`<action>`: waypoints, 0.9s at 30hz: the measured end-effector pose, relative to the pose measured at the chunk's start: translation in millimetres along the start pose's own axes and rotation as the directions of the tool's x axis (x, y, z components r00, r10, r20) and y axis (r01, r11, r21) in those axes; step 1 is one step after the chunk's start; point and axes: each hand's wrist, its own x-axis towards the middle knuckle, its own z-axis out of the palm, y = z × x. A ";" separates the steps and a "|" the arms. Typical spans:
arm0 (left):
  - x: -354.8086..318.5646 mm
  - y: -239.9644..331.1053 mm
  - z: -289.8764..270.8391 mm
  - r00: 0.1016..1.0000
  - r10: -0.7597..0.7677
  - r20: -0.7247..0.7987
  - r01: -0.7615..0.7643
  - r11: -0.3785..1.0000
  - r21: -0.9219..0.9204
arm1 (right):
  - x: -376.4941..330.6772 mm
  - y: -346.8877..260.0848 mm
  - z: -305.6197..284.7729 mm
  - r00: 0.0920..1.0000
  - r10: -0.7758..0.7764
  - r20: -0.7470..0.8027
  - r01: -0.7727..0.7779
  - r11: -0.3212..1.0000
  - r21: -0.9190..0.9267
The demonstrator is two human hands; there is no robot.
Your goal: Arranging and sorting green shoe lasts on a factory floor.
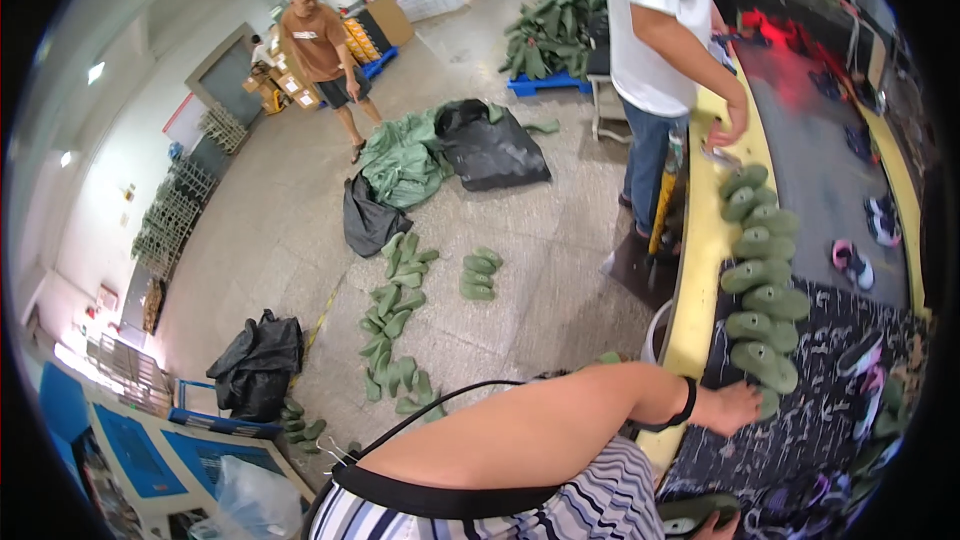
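Indoors, green lasts (757,275) line bench (695,310) and floor (560,300).

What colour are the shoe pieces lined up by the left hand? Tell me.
Dull green; the shoe pieces show in the head view, the only one.

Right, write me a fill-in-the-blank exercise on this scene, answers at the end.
The wristband by the left hand is ____.
The worktable rim beside the row of green shoe lasts is ____.
The co-worker in the white T-shirt wears blue ____.
The far green heap rests on a pallet coloured ____.

Missing words: black; yellow; jeans; blue.
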 end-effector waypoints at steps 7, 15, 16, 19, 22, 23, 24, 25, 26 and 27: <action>-2.9 0.7 -11.2 1.000 -0.005 0.022 0.006 1.000 -0.029 | 2.4 81.7 49.9 0.972 0.191 0.135 -0.209 0.968 0.141; -3.5 -3.4 -1.4 1.000 -0.017 -0.026 0.017 1.000 0.002 | 5.4 84.7 47.9 0.987 0.098 0.130 -0.129 0.958 0.255; -1.4 1.1 0.1 1.000 -0.011 -0.021 0.011 1.000 -0.004 | 6.5 90.5 45.5 0.986 0.107 0.131 -0.137 0.959 0.248; -1.8 -1.9 -2.6 1.000 0.001 -0.012 -0.001 1.000 -0.005 | 5.1 77.6 41.6 0.982 0.130 0.140 -0.162 0.956 0.245; 0.0 -3.5 -1.9 1.000 0.018 -0.015 -0.018 1.000 -0.004 | 1.2 79.6 46.0 0.979 0.184 0.092 -0.202 0.947 0.251; 0.3 -3.3 -2.3 1.000 0.018 -0.019 -0.018 1.000 0.004 | -0.7 84.4 48.6 0.976 0.215 0.042 -0.218 0.939 0.264; -1.3 -6.4 -3.3 1.000 0.011 -0.014 -0.011 1.000 -0.021 | 0.3 92.3 50.9 0.984 0.180 0.007 -0.175 0.945 0.277; -3.6 -6.5 -6.9 1.000 0.017 -0.016 -0.018 1.000 -0.026 | -1.4 101.8 54.5 0.983 0.184 0.003 -0.178 0.946 0.272; -7.2 -6.6 -10.4 1.000 0.008 -0.012 -0.008 0.999 -0.038 | -3.1 112.7 59.5 0.977 0.207 -0.057 -0.198 0.971 0.133; -11.1 -8.0 -14.7 1.000 -0.005 -0.010 0.005 0.999 -0.047 | -3.9 124.4 66.1 0.969 0.217 -0.118 -0.219 0.976 -0.005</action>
